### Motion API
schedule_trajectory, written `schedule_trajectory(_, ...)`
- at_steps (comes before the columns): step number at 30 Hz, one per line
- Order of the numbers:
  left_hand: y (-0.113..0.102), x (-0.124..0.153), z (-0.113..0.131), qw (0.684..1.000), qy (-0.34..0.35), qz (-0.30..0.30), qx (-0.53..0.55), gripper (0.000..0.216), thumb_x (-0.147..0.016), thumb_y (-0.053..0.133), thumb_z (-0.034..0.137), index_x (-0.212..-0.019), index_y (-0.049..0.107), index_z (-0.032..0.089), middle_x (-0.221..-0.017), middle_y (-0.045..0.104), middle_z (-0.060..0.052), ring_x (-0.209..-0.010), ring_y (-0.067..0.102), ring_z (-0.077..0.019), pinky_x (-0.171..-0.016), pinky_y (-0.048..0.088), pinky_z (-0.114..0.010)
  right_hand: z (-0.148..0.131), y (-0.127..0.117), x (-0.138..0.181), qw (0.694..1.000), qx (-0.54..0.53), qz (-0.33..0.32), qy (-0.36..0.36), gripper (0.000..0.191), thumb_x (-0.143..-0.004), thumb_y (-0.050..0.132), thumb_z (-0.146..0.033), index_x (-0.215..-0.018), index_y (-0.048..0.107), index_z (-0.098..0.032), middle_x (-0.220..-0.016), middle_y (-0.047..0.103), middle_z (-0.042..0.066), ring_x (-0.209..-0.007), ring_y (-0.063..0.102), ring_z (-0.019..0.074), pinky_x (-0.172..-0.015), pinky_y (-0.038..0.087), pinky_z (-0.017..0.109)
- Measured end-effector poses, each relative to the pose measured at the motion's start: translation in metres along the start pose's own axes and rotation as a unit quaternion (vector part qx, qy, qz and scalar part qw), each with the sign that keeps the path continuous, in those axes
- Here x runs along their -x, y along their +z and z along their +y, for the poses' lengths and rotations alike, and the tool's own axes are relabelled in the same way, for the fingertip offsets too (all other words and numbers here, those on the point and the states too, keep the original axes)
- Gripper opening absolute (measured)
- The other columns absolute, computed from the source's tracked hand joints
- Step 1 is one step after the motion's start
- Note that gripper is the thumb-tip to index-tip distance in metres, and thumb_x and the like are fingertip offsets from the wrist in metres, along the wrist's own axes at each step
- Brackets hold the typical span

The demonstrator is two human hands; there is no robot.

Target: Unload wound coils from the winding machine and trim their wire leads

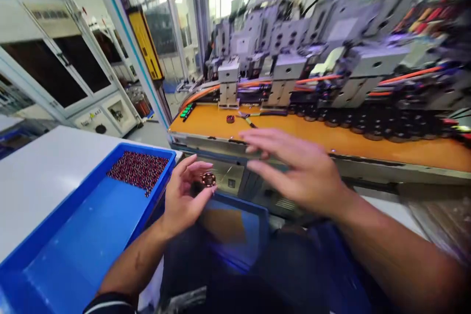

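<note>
One small ring-shaped part [209,175], copper in colour, is in the left hand [184,198], which grasps it between the thumb and the curled fingers. This part is in the air, above a lower blue bin [264,212] and before the edge of the orange worktop [206,123]. The right hand [298,171] is released: its fingers are stretched toward the left, the thumb stands apart from them, and motion makes its outline somewhat blurred. Between the two hands there is a clear gap, and the right one is raised in front of the worktop.

On the worktop lies a second round part [230,118], reddish and dark, just beside a pair of pliers [247,116] with yellow and black handles. Near the left corner rests a green and black piece [187,112]. Behind, a large metal machine [287,66] stands along the worktop, with orange tubes [324,80] running across it.

To the left of the person, a long blue tray [99,225] is on a white table [66,157]. Many small dark-red parts [138,170] fill its far end, packed closely together; singly they are too small to tell.
</note>
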State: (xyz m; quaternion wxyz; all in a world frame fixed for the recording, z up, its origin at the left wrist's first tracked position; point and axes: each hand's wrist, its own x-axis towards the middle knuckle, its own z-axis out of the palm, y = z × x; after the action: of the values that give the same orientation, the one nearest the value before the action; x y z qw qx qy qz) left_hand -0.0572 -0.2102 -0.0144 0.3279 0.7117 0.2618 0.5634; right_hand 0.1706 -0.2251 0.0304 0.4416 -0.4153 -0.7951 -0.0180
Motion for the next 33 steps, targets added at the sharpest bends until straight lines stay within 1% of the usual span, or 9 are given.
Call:
schedule_trajectory(2, 0.002, 0.015, 0.003, 0.999, 0.035, -0.008, -0.008, 0.073, -0.075, 0.076, 0.006, -0.137, 0.044, 0.029, -0.11, 0.068, -0.004, -0.095, 0.07, -0.0134, -0.084, 0.06, -0.026, -0.03, -0.002, 0.019, 0.997, -0.012, -0.045, -0.057, 0.029, -0.095, 0.057, -0.022, -0.124, 0.063, -0.022, -0.12, 0.068, 0.009, -0.105, 0.067, 0.0221, -0.088, 0.057, 0.036)
schedule_trajectory(5, 0.004, 0.024, 0.003, 0.999, 0.035, -0.019, 0.003, 0.078, -0.074, 0.077, 0.005, -0.139, 0.042, 0.03, -0.105, 0.068, -0.002, -0.093, 0.071, -0.0138, -0.081, 0.062, -0.025, -0.051, 0.004, 0.043, 0.991, 0.017, -0.11, -0.075, 0.022, -0.095, 0.05, -0.013, -0.102, 0.07, -0.019, -0.081, 0.07, 0.005, -0.071, 0.065, 0.0179, -0.068, 0.056, 0.033)
schedule_trajectory(10, 0.006, 0.032, 0.001, 0.996, -0.03, -0.03, 0.078, 0.079, -0.075, 0.079, 0.008, -0.139, 0.041, 0.031, -0.105, 0.07, -0.002, -0.088, 0.072, -0.0132, -0.079, 0.063, -0.024, -0.055, 0.004, 0.066, 0.977, -0.093, -0.189, 0.016, 0.022, -0.098, 0.047, -0.014, -0.093, 0.068, -0.02, -0.071, 0.068, 0.0, -0.059, 0.061, 0.0121, -0.055, 0.047, 0.026)
schedule_trajectory(14, 0.007, 0.038, 0.003, 0.99, -0.054, -0.042, 0.12, 0.075, -0.078, 0.077, 0.01, -0.14, 0.041, 0.031, -0.109, 0.071, -0.004, -0.093, 0.073, -0.0155, -0.084, 0.063, -0.027, -0.054, 0.0, 0.07, 0.941, -0.229, -0.228, 0.101, 0.012, -0.096, 0.058, -0.022, -0.095, 0.07, -0.024, -0.066, 0.065, -0.003, -0.056, 0.058, 0.0085, -0.053, 0.044, 0.021)
schedule_trajectory(17, 0.007, 0.044, 0.007, 0.992, -0.025, -0.073, 0.102, 0.073, -0.083, 0.07, 0.007, -0.142, 0.038, 0.032, -0.115, 0.071, -0.006, -0.097, 0.073, -0.0168, -0.085, 0.063, -0.028, -0.053, 0.007, 0.065, 0.898, -0.317, -0.17, 0.255, 0.016, -0.082, 0.076, -0.033, -0.092, 0.07, -0.022, -0.078, 0.067, 0.0, -0.066, 0.062, 0.011, -0.061, 0.051, 0.021)
schedule_trajectory(20, 0.008, 0.05, 0.011, 0.988, -0.012, -0.118, 0.102, 0.071, -0.087, 0.063, 0.005, -0.146, 0.034, 0.032, -0.121, 0.069, -0.009, -0.105, 0.072, -0.0189, -0.09, 0.062, -0.031, -0.057, 0.022, 0.059, 0.822, -0.415, -0.105, 0.375, 0.02, -0.078, 0.077, -0.034, -0.079, 0.063, -0.019, -0.074, 0.063, 0.0, -0.067, 0.06, 0.0117, -0.06, 0.05, 0.021)
schedule_trajectory(22, 0.01, 0.053, 0.011, 0.986, -0.014, -0.121, 0.114, 0.073, -0.086, 0.065, 0.004, -0.146, 0.035, 0.032, -0.124, 0.068, -0.009, -0.108, 0.07, -0.0192, -0.094, 0.06, -0.032, -0.062, 0.034, 0.059, 0.783, -0.469, -0.084, 0.4, 0.023, -0.081, 0.074, -0.033, -0.073, 0.058, -0.019, -0.073, 0.061, 0.0, -0.068, 0.059, 0.0115, -0.06, 0.049, 0.021)
schedule_trajectory(29, 0.014, 0.053, 0.004, 0.972, -0.035, -0.052, 0.226, 0.076, -0.077, 0.074, 0.001, -0.14, 0.044, 0.029, -0.11, 0.067, -0.004, -0.087, 0.07, -0.0087, -0.081, 0.06, -0.019, -0.08, 0.06, 0.092, 0.71, -0.564, 0.048, 0.419, 0.029, -0.089, 0.069, -0.036, -0.071, 0.054, -0.018, -0.072, 0.052, -0.002, -0.066, 0.05, 0.0096, -0.063, 0.042, 0.022)
schedule_trajectory(33, 0.011, 0.053, 0.004, 0.972, -0.026, -0.075, 0.223, 0.078, -0.076, 0.072, -0.004, -0.142, 0.042, 0.027, -0.114, 0.068, -0.006, -0.094, 0.07, -0.0102, -0.085, 0.058, -0.019, -0.077, 0.053, 0.098, 0.715, -0.552, 0.005, 0.428, 0.021, -0.086, 0.073, -0.037, -0.083, 0.061, -0.02, -0.08, 0.055, -0.001, -0.071, 0.052, 0.0103, -0.066, 0.043, 0.023)
